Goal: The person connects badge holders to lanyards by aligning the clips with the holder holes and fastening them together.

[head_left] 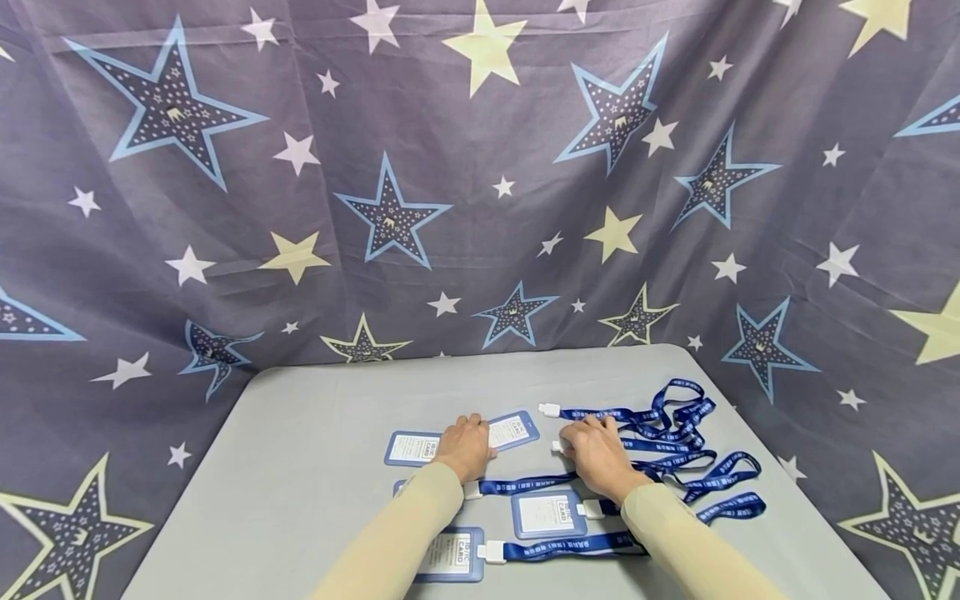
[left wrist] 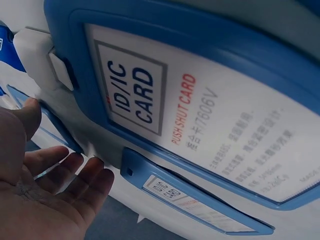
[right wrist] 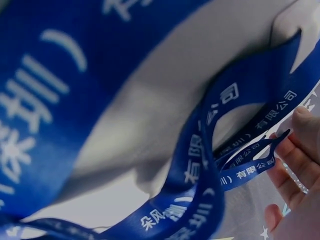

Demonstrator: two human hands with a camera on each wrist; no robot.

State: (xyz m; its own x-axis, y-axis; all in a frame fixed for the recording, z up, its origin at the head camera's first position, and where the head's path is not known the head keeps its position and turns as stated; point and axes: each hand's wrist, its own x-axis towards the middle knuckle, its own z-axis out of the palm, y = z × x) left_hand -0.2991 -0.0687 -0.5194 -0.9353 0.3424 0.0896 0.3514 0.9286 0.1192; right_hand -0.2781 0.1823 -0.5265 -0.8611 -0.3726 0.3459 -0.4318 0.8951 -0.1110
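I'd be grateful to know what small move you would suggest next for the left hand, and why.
I'd probably have the left hand grip the unattached ID card holder on its right: that holder's bare end points toward the right hand, which seems to pinch a blue lanyard, and a free white clip shows there.
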